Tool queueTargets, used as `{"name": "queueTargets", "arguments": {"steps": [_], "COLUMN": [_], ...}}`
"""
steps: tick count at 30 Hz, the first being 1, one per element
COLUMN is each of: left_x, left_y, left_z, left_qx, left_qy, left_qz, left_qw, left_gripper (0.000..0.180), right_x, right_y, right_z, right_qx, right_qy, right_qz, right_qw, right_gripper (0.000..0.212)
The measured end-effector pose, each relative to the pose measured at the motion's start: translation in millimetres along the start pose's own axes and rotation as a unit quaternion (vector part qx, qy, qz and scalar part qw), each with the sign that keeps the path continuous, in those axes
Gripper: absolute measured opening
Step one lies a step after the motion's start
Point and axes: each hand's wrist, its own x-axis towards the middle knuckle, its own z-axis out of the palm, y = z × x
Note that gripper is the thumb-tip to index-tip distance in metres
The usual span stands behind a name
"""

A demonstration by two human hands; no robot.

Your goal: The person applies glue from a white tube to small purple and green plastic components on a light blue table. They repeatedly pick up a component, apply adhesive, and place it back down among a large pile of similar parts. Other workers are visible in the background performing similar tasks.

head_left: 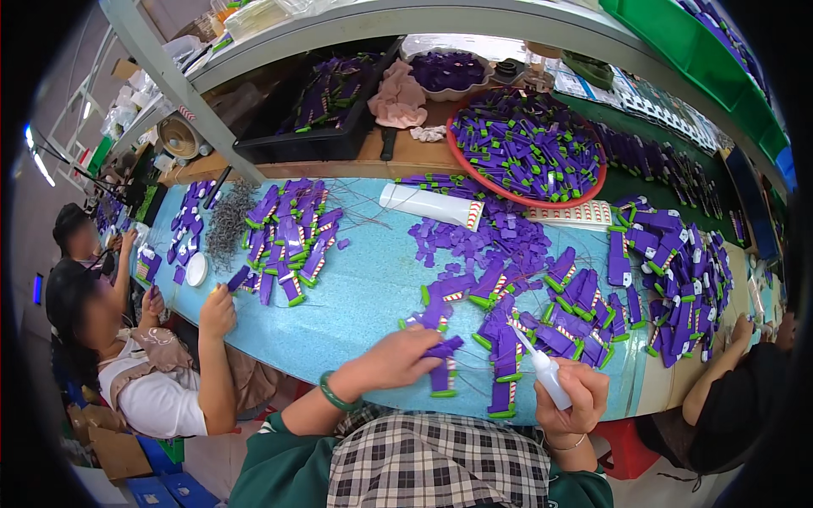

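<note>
My right hand (572,398) is wrapped round a small white squeeze bottle (552,383) with a thin pointed nozzle. The nozzle tip points up and left, over a column of purple parts with green ends (506,360) near the table's front edge. My left hand (400,360), with a green bangle on its wrist, pinches a small dark purple piece (445,346). Beneath it lies another purple and green part (443,378) with a red-and-white striped strip. Ahead of both hands spreads a pile of small flat purple pieces (487,241).
A red basin (451,161) heaped with purple and green parts stands at the back. More parts are piled at right (677,288) and left (292,229), beside thin wires (230,224). A white tube (423,204) lies between. Co-workers sit at left (157,381) and right (737,398); a shelf beam (356,38) crosses above.
</note>
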Motion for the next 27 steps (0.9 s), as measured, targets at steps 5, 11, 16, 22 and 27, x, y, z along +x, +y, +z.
{"name": "queueTargets", "arguments": {"steps": [5,11,16,22,27], "left_x": [-36,-51,-38,-30,-33], "left_y": [-16,-19,-12,-17,-19], "left_z": [-39,-33,-12,-5,2], "left_qx": [0.027,0.136,0.194,0.135,0.08], "left_qy": [0.079,0.216,0.234,0.314,0.322], "left_qz": [-0.038,-0.119,-0.179,-0.147,-0.125], "left_qw": [0.996,0.96,0.936,0.928,0.935], "left_gripper": [0.024,0.028,0.036,0.045,0.044], "right_x": [2,4,5,7,14], "right_y": [-3,-5,-8,-12,-18], "right_z": [15,24,33,42,49], "right_qx": [0.014,0.034,0.047,0.057,0.078], "right_qy": [-0.021,-0.043,-0.053,-0.079,-0.109], "right_qz": [-0.003,-0.001,-0.006,-0.027,-0.044], "right_qw": [1.0,0.998,0.997,0.995,0.99], "right_gripper": [0.046,0.045,0.044,0.044,0.044]}}
